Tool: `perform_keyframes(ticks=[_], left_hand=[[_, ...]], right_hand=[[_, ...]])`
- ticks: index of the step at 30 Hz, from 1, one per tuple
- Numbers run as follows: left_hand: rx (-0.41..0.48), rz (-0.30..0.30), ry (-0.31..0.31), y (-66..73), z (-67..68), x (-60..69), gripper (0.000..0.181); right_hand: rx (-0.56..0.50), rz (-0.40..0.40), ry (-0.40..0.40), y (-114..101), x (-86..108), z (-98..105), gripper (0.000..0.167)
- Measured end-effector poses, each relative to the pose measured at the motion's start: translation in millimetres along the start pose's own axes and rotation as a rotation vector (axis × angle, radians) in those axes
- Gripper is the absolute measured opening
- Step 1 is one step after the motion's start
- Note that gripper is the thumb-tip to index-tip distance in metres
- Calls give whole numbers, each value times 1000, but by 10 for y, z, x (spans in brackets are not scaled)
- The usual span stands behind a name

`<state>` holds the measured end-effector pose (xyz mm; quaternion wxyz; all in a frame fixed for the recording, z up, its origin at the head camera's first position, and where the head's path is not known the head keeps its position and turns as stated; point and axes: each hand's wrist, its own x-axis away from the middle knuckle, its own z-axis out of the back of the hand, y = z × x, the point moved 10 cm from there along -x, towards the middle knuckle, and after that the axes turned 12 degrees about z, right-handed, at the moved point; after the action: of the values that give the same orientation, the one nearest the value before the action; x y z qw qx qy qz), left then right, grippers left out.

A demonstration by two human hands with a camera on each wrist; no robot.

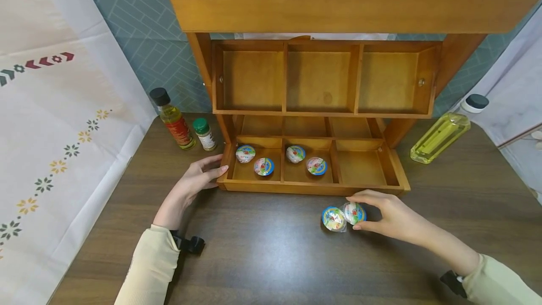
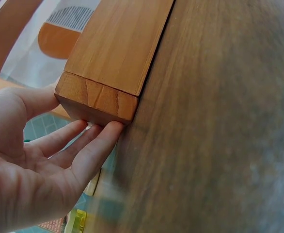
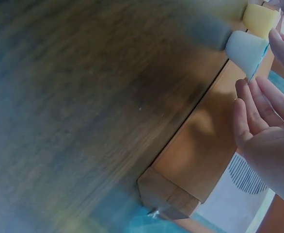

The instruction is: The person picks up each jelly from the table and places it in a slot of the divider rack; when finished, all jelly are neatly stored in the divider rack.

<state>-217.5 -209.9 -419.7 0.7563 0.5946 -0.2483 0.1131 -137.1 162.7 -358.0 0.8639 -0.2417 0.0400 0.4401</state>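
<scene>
My right hand point(image 1: 389, 215) pinches a small jelly cup point(image 1: 354, 212) with a blue-rimmed printed lid, between thumb and fingers, just in front of the wooden rack. In the right wrist view that cup point(image 3: 246, 51) looks whitish. A second, yellowish jelly cup point(image 1: 333, 219) sits right beside it, with clear wrap around the pair. My left hand point(image 1: 196, 178) touches the left front corner of the rack's bottom tray point(image 1: 305, 188), fingers extended along its side. Two jelly cups point(image 1: 264, 166) lie in the tray's left compartment and two jelly cups point(image 1: 316, 166) in its middle one.
A tilted middle tray point(image 1: 322, 113) and an upper tray point(image 1: 338, 8) rise above. An oil bottle point(image 1: 178, 124) and a green-capped jar point(image 1: 204, 134) stand to the left. A clear bottle of yellow oil point(image 1: 440, 138) stands to the right. Dark wood tabletop point(image 1: 262, 253) extends in front.
</scene>
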Motion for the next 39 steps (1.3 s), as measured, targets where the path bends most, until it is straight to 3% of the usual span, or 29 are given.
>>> perform_keyframes(ticks=[19, 32, 39], left_hand=[[1, 12, -4, -4, -1, -13, 68], [-3, 9, -6, 5, -10, -5, 67], [-3, 8, -9, 11, -12, 21, 66]], right_hand=[[-70, -29, -23, 30, -63, -73, 44], [-6, -34, 27, 24, -35, -33, 46], [29, -8, 68, 2, 0, 90, 47]])
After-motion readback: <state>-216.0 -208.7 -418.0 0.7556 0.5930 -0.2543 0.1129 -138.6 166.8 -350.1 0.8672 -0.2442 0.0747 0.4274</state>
